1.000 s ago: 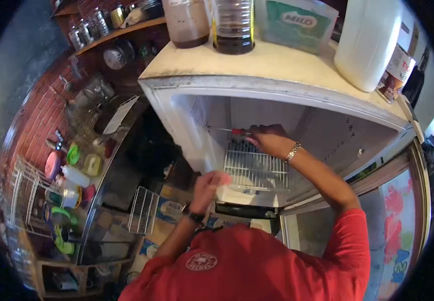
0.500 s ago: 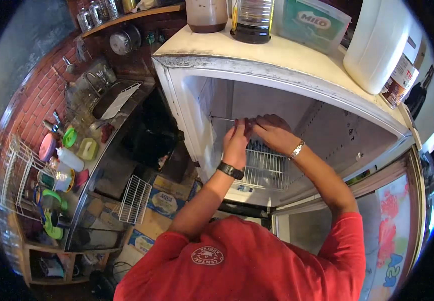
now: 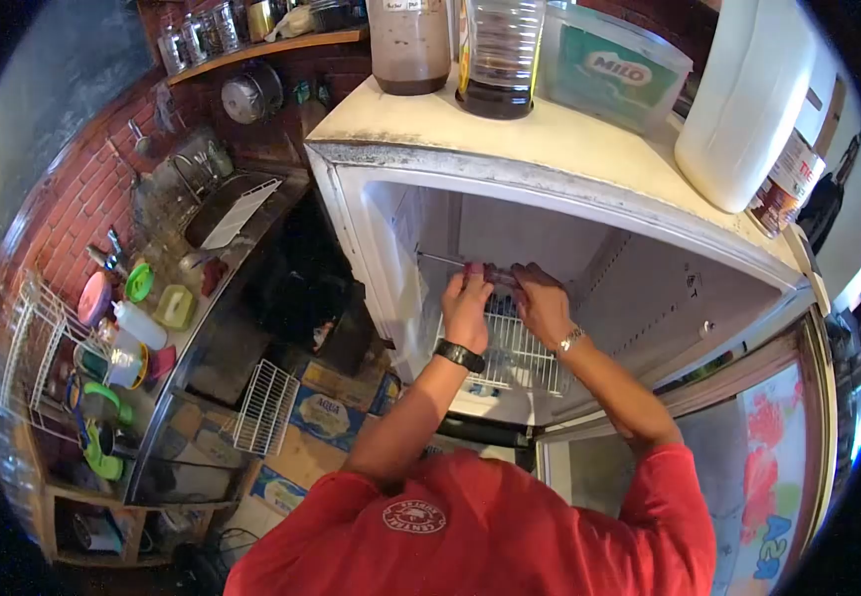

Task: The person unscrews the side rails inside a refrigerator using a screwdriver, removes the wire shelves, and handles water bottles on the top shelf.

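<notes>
Both my hands are inside the open fridge (image 3: 579,174). A thin metal rod (image 3: 442,259) runs from its left inner wall toward my fingers. My left hand (image 3: 467,310) is closed around the rod, with a dark watch on the wrist. Just to its right, my right hand (image 3: 545,306) is also closed at the rod, its fingertips partly hidden. Something dark and reddish shows between the hands; I cannot make out what it is. Below them lies a white wire shelf (image 3: 515,360).
On the fridge top stand a brown-filled container (image 3: 409,45), an oil bottle (image 3: 498,60), a plastic tub (image 3: 614,65) and a white jug (image 3: 748,109). The open door (image 3: 783,477) is at right. Another wire rack (image 3: 265,407) stands at left by cardboard boxes (image 3: 326,412), near the cluttered counter (image 3: 192,328).
My right hand has turned and come down, and its wrist is lower and nearer me. My left hand stays at the rod. The view has tilted slightly upward.
</notes>
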Demonstrator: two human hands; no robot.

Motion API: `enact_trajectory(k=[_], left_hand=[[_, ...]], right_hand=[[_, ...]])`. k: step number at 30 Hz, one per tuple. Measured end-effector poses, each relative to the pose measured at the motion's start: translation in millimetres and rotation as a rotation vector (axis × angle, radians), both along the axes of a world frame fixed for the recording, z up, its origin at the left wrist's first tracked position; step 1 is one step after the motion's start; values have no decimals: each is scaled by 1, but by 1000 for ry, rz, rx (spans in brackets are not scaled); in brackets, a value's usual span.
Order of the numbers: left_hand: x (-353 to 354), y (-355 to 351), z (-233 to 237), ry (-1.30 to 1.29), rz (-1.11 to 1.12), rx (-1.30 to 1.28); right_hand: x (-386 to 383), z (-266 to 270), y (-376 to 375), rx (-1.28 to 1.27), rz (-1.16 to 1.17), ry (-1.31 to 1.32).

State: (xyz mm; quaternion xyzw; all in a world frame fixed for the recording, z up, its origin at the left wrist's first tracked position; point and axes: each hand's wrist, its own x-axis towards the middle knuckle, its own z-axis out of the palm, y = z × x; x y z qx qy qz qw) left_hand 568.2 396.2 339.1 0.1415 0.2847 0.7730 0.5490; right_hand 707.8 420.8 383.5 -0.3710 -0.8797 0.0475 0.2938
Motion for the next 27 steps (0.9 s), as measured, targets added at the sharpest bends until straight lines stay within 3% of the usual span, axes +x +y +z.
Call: enact_trajectory(k=[2, 5, 6, 9, 10, 13, 19, 21, 23, 24, 25, 26, 27], left_hand=[[5, -1, 6, 32, 52, 17], [0, 0, 14, -74, 47, 79], [1, 1, 15, -87, 44, 110], [-3, -1, 15, -69, -12, 174], [-1, -4, 20, -95, 0, 163], [4, -9, 30, -166, 32, 141], [-3, -1, 32, -139, 107, 132], [-1, 5, 27, -107, 130, 87], [-1, -1, 27, -75, 130, 88], [-2, -2, 26, -72, 120, 80], [-2, -1, 25, -70, 111, 73], [-5, 1, 21, -63, 82, 41], [-9, 2, 14, -57, 55, 4]], right_hand=[[3, -2, 10, 155, 61, 83], [6, 46, 12, -296, 203, 122], [7, 71, 18, -982, 185, 140], [9, 60, 45, -1625, 425, 420], [9, 62, 47, -1511, 405, 359], [0, 58, 32, -477, 343, 4], [-4, 63, 27, 300, 354, 33], [4, 87, 43, -763, 197, -66], [12, 87, 53, -1286, 120, -98], [13, 70, 59, -1286, 144, -78], [11, 51, 63, -1093, 180, -12], [9, 32, 67, -887, 196, 40], [6, 6, 61, -490, 219, 131]])
